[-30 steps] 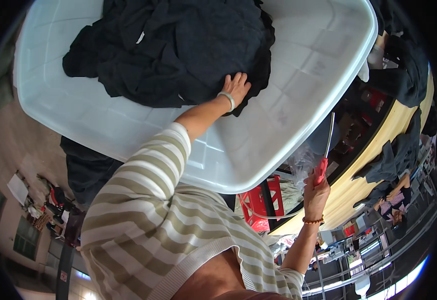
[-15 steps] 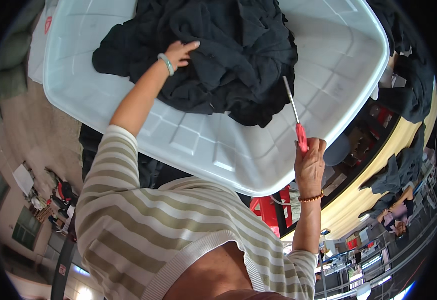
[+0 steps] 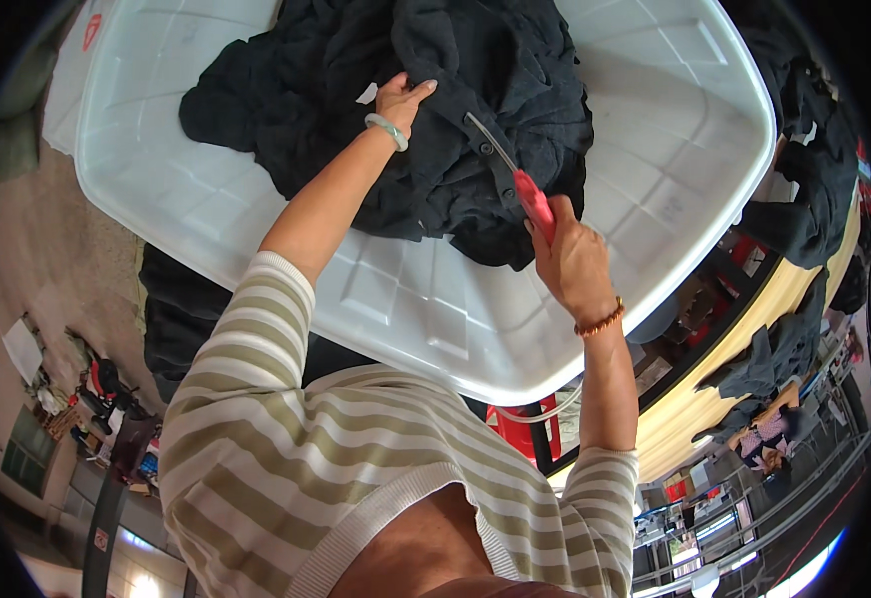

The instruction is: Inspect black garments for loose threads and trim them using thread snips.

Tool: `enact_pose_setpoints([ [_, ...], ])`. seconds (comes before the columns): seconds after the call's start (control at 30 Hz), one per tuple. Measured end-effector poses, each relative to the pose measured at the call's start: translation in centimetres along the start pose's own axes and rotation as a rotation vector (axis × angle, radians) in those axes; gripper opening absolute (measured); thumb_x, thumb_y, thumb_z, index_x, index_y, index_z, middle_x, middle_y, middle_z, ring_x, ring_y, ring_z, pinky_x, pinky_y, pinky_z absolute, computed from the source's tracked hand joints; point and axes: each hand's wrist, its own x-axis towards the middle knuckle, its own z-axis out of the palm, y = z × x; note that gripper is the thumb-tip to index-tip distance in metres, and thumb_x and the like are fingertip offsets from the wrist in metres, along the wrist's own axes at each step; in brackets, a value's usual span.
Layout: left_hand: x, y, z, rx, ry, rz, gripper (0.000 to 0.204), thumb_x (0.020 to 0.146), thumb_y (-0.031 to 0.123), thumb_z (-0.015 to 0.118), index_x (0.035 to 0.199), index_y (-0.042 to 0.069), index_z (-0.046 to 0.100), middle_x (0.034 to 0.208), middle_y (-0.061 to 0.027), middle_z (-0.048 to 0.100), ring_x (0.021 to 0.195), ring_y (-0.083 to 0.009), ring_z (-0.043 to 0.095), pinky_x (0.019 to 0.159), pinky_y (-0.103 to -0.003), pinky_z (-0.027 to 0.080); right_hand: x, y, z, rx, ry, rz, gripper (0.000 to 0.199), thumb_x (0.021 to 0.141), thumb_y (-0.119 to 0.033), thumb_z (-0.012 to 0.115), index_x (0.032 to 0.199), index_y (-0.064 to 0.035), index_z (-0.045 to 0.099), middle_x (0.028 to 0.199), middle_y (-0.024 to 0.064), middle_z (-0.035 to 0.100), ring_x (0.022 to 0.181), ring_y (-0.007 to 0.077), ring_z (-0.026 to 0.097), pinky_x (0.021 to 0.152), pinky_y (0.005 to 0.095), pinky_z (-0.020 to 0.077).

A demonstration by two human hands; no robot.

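A heap of black garments (image 3: 346, 130) lies in a large white plastic tub (image 3: 420, 319). My left hand (image 3: 401, 106) is closed on a fold of the upper garment, beside a small white tag (image 3: 366, 94). Dark buttons (image 3: 486, 149) show along that garment's edge. My right hand (image 3: 572, 257) grips a red-handled tool (image 3: 535, 199) with a slim metal blade or shaft, whose exact kind I cannot make out. Its tip lies over the garment near the buttons, to the right of my left hand. Whether the tip touches the cloth is unclear.
Along the right runs a pale wooden table edge (image 3: 744, 334) with black garments (image 3: 769, 344) on it. Something red (image 3: 530, 434) stands below the tub's near rim. More dark cloth (image 3: 176, 314) lies at the left. Another person (image 3: 766, 434) is farther off at the right.
My right hand has swung up and left, bringing the red-handled tool from the heap's right side over the garment. My left hand has moved right and closed on the cloth; buttons now show.
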Motion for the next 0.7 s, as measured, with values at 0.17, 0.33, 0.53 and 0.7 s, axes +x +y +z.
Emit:
enact_pose_setpoints([
  [0.17,-1.0,1.2,1.1,-0.126,0.069,-0.181,0.027,0.083,0.012,0.072,0.106,0.002,0.063,0.096,-0.0048,0.067,0.085,-0.0140,0.062,0.079,-0.027,0.049,1.7,1.6,1.3,-0.197,-0.122,0.035,0.026,0.089,-0.026,0.059,0.099,-0.0032,0.050,0.077,0.0219,0.065,0.074,0.0419,0.064,0.069,0.0491,0.0508],
  [0.33,-0.1,-1.2,0.3,0.308,0.138,-0.057,0.041,0.082,0.024,0.074,0.111,0.001,0.058,0.106,-0.0121,0.063,0.099,-0.0240,0.060,0.086,-0.037,0.047,0.7,6.6,4.8,-0.250,-0.255,0.142,0.027,0.089,-0.026,0.058,0.101,-0.0031,0.050,0.083,0.0222,0.066,0.081,0.0422,0.064,0.073,0.0506,0.0503],
  [0.53,-7.3,-1.7,4.3,1.643,-0.332,0.824,0.085,0.074,0.030,0.074,0.146,0.019,0.029,0.153,-0.0168,0.019,0.140,-0.0387,0.016,0.110,-0.059,0.012,-1.9,6.6,3.9,-0.160,-0.146,0.167,0.024,0.089,-0.024,0.057,0.093,-0.0015,0.049,0.073,0.0216,0.065,0.073,0.0400,0.065,0.069,0.0481,0.0513],
  [0.7,-4.5,-5.8,3.9,1.983,-0.716,0.544,0.084,0.079,0.029,0.071,0.149,0.025,0.024,0.157,-0.0109,0.009,0.145,-0.0339,0.006,0.112,-0.061,0.005,-2.1,4.7,3.2,-0.178,-0.245,0.178,0.025,0.090,-0.025,0.058,0.101,-0.0031,0.052,0.076,0.0223,0.065,0.074,0.0409,0.064,0.069,0.0479,0.0502],
])
